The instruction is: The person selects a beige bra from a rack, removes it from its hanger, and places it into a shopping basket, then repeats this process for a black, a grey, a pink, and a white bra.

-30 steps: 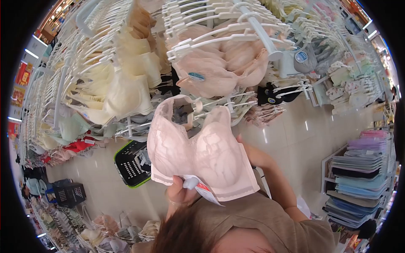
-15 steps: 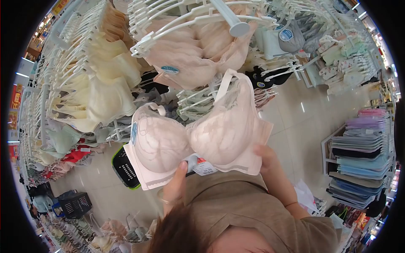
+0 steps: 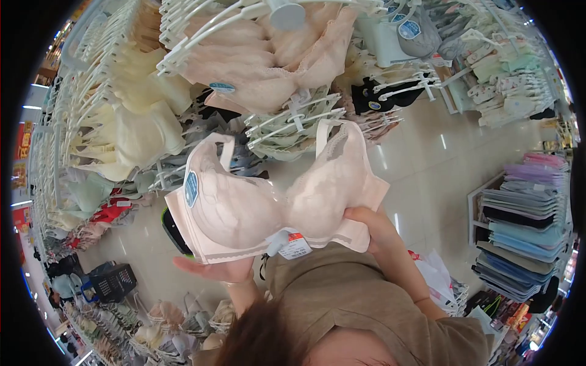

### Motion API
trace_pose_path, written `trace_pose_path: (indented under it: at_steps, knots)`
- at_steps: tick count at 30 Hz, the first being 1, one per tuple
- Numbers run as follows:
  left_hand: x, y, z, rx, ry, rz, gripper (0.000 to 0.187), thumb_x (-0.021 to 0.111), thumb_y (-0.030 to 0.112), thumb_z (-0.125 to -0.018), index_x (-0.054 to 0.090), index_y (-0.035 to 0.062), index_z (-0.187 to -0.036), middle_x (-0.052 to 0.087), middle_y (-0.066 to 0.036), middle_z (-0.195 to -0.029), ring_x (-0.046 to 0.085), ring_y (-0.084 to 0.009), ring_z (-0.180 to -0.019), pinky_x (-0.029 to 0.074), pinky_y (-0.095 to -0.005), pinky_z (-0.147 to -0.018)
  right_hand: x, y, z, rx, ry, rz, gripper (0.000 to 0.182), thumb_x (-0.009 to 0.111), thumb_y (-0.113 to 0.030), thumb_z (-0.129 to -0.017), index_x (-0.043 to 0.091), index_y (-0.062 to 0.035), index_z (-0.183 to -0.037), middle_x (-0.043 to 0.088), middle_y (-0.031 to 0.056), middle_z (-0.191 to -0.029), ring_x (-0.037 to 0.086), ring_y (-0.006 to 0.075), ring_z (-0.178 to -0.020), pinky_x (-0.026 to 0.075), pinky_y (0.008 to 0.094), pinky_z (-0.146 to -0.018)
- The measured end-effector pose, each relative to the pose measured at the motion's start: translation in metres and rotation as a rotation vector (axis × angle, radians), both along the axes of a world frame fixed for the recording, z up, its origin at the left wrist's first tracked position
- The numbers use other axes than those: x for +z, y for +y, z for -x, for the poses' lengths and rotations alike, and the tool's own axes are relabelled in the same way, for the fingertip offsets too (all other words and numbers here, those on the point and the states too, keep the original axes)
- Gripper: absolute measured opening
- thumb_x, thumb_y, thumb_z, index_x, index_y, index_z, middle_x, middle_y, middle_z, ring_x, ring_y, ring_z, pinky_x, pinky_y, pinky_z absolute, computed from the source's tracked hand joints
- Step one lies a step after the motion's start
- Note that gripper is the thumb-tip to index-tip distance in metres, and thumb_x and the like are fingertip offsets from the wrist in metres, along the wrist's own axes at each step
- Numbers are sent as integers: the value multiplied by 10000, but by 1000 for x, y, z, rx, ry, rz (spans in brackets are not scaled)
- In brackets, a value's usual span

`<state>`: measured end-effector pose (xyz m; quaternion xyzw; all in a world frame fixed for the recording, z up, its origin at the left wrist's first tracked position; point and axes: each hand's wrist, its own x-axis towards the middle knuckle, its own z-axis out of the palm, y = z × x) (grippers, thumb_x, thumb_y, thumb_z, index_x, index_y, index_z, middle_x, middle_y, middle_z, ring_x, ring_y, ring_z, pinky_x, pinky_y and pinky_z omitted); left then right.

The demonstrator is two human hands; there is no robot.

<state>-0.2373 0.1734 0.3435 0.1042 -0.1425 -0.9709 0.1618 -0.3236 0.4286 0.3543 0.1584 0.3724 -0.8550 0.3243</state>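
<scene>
Supporting the pale pink bra (image 3: 238,210) before the torso, the left hand (image 3: 213,268) is opened flat beneath the lower band; half a second ago, its thumb pressed against the band front. The right hand (image 3: 373,230) grips the band's opposite end, its thumb now further inward over the front, below the cup. Compared with one second ago, the bra is spread wider, and an oval blue label (image 3: 191,189) shows on the left-side cup; its lettering is too small to read. A white price tag (image 3: 296,246) with a red heading hangs at the lower center, its print not reliably legible. A similar blue sticker (image 3: 221,87) marks the hanging peach bras (image 3: 238,52) ahead, likewise unreadable.
</scene>
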Motion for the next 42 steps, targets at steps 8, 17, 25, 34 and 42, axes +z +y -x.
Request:
trace_pose_path:
  at_steps: [8, 17, 25, 34, 42]
  knots:
    - [4, 15, -21, 113, -142, 95, 973, 418, 794, -786, 196, 194, -1519, 129, -91, -1582, 143, -342, -1436, 123, -640, -1113, -14, 32, -9, -137, -172, 7, 614, 552, 30, -775, 370, 16, -1361, 555, 164, -1232, 598, 268, -1093, 525, 383, -892]
    - [9, 35, -51, -175, -79, 446, 836, 564, 347, -773, 226, 14, -1461, 278, -202, -1484, 313, -415, -1343, 268, -623, -1078, -26, 57, -5, -159, -158, 17, 557, 569, -21, -769, 429, 48, -1303, 582, 171, -1170, 617, 273, -1036, 526, 380, -863]
    - [32, 63, -38, -81, -388, 523, 811, 553, 104, -654, 284, -101, -1391, 483, -246, -1322, 493, -396, -1224, 395, -520, -1037, -24, 73, -3, -237, -127, 58, 536, 536, -78, -814, 420, 29, -1326, 560, 176, -1223, 580, 291, -1107, 495, 410, -919]
    - [12, 62, -37, -142, -186, 401, 830, 456, 136, -663, 259, 12, -1459, 381, -192, -1443, 360, -389, -1331, 281, -625, -1067, -10, 73, 11, -312, 6, 145, 541, 479, -241, -945, 340, 11, -1403, 486, 178, -1354, 515, 307, -1218, 432, 435, -1013]
    - [25, 81, -30, -106, -172, 327, 830, 461, 103, -664, 252, 19, -1462, 362, -186, -1459, 338, -395, -1348, 252, -632, -1080, -15, 72, 19, -269, -18, 137, 525, 502, -242, -948, 365, 16, -1384, 506, 170, -1330, 532, 284, -1199, 452, 414, -993]
